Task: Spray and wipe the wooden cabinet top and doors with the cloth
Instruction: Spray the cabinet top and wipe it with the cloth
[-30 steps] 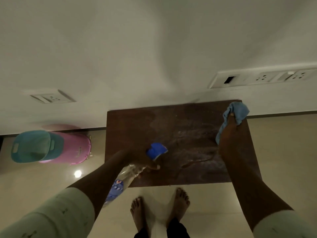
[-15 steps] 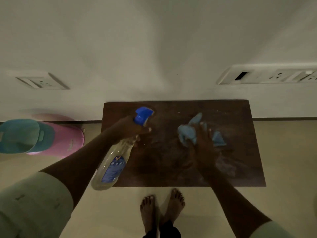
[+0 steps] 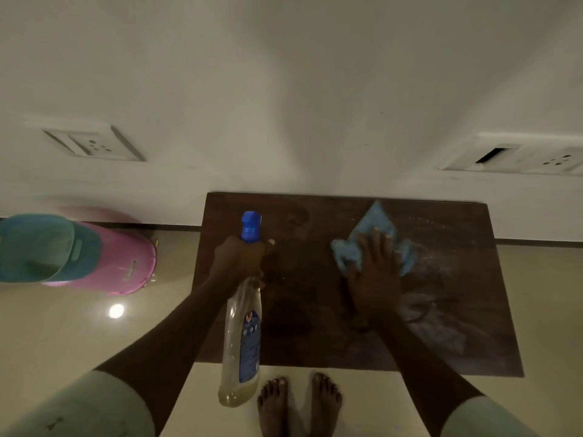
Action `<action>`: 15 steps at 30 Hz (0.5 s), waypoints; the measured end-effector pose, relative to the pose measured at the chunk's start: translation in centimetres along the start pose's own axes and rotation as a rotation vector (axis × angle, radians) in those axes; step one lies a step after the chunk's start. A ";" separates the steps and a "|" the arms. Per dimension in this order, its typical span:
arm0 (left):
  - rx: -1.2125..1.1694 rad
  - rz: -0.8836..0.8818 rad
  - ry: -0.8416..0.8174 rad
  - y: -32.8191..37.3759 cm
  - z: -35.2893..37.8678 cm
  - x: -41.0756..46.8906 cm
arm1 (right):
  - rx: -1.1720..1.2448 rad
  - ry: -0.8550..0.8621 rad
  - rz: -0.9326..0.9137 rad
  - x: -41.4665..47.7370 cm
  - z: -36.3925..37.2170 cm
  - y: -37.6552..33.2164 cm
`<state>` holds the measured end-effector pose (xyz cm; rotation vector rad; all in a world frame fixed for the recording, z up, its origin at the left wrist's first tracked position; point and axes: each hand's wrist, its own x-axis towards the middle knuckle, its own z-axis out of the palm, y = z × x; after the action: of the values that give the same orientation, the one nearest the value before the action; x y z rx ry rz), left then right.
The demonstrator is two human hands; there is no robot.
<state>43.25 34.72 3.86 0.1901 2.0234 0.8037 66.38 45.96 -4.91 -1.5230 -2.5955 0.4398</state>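
Observation:
The dark wooden cabinet top (image 3: 303,326) fills the lower middle, seen from above, with wet streaks on its right half. My left hand (image 3: 238,261) grips the neck of a clear spray bottle (image 3: 241,342) with a blue nozzle that points toward the wall; the bottle holds pale liquid and hangs over the cabinet's left front. My right hand (image 3: 375,279) lies flat, fingers spread, pressing a light blue cloth (image 3: 367,238) onto the top right of centre. The cabinet doors are hidden below the top.
A pink bin with a teal lid (image 3: 75,257) stands on the tiled floor to the left, by the wall. Wall sockets sit at left (image 3: 94,146) and right (image 3: 517,159). My bare feet (image 3: 299,402) stand at the cabinet's front edge.
My right hand with the cloth swept from the far right corner toward the middle of the top. My left hand lifted the bottle and turned its nozzle toward the wall.

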 end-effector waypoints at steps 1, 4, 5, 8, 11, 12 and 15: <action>-0.016 -0.010 0.012 -0.2 -0.3 0.3 | 0.014 0.025 0.092 0.9 -0.4 0.6; -0.021 -0.019 0.039 -0.9 -0.8 1.1 | 0.114 0.037 0.148 2.7 0.4 -2.6; -0.020 -0.021 0.039 -1.0 -0.8 1.4 | 0.147 0.037 0.082 2.8 1.2 -4.7; -0.020 -0.013 0.029 -0.8 -0.6 1.7 | 0.166 -0.087 -0.188 2.3 3.1 -10.1; -0.024 0.005 0.015 0.2 -0.2 1.8 | 0.058 -0.104 -0.325 2.7 2.6 -8.6; -0.018 0.006 -0.002 0.6 -0.2 1.9 | 0.007 -0.068 -0.296 3.1 2.1 -7.1; -0.020 -0.016 -0.053 1.6 -0.6 2.1 | 0.021 0.058 0.109 5.1 0.5 -3.0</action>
<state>41.28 36.58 3.53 0.1812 1.9638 0.8005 61.23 48.90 -4.75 -1.6501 -2.4658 0.4245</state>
